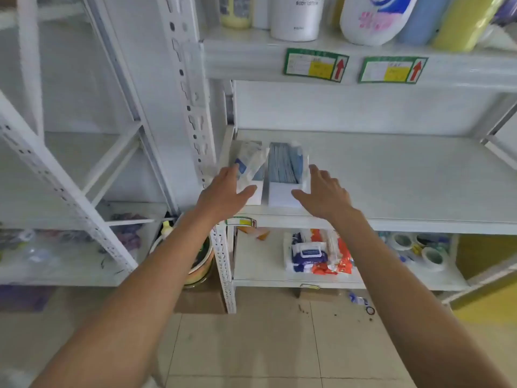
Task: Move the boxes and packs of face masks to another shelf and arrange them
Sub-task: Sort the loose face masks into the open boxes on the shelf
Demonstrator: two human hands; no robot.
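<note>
While both hands flank them, two clear plastic packs of face masks sit side by side at the left end of the white middle shelf [391, 175], centre of frame: a left pack w/ white-and-blue print [249, 166], tilted, and a right pack of blue masks [284, 169]. Left hand [223, 191] has straight, spread fingers against the left pack; right hand [324, 191] is likewise wide, fingers straight, just beside the right pack, probably touching, but blur makes that unclear. Judging by this, two packs are placed and being squared up; most of the shelf is bare, so more likely remains. No mask boxes visible. Source shelf can't be identified. Upper-shelf bottles [296, 18] are cut off at top.
</note>
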